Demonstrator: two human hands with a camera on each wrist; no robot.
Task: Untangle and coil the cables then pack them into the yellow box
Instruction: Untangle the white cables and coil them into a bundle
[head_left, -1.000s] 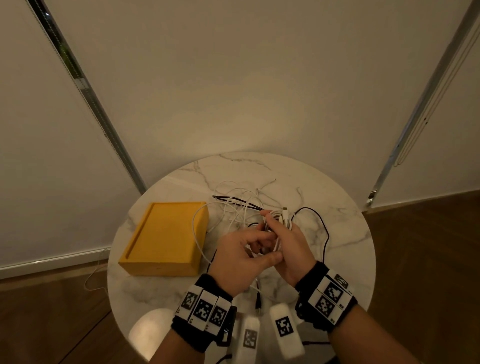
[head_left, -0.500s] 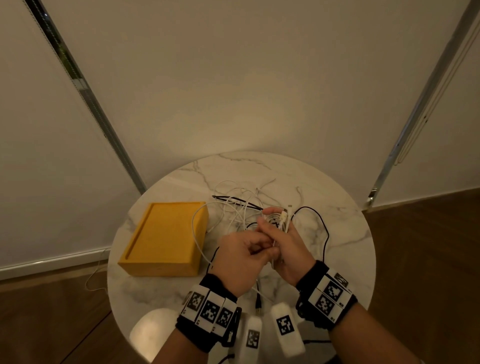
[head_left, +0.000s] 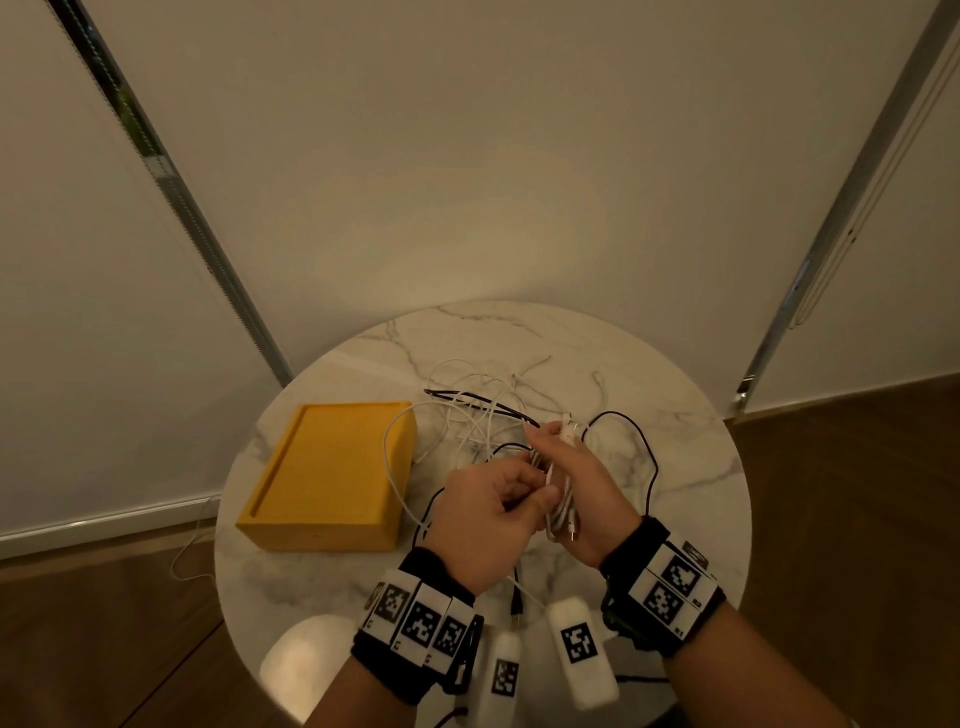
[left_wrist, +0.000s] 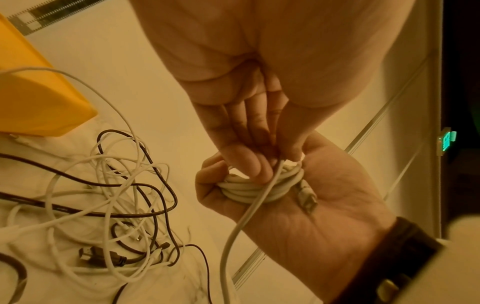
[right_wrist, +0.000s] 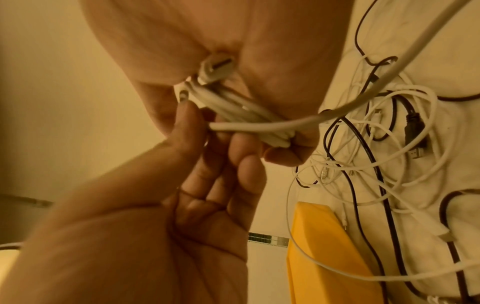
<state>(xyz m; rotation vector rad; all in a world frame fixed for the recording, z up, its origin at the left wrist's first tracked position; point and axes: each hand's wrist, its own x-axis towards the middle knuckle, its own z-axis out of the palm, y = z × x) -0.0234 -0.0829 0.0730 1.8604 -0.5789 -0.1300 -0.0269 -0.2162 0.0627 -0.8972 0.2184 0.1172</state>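
Observation:
My right hand (head_left: 571, 460) grips a small coil of white cable (head_left: 560, 501), its USB plug (left_wrist: 308, 197) lying across the palm. My left hand (head_left: 537, 491) pinches the loose white strand (left_wrist: 249, 209) of that cable and holds it across the coil (right_wrist: 241, 109). Both hands hover above the round marble table (head_left: 691, 467). The yellow box (head_left: 327, 478) lies to the left of them, with one white cable draped over its right edge. A tangle of white and black cables (head_left: 483, 410) lies on the table beyond the hands and shows in the left wrist view (left_wrist: 116, 195).
A black cable (head_left: 647, 457) loops on the table right of my hands. A black plug (head_left: 517, 605) hangs between my wrists. White blinds stand close behind the table, and wooden floor (head_left: 857, 519) surrounds it. A thin white cord (head_left: 189, 553) trails on the floor at the left.
My left hand has carried the white strand up and around the coil, then back toward me. The right hand has stayed almost still with the coil.

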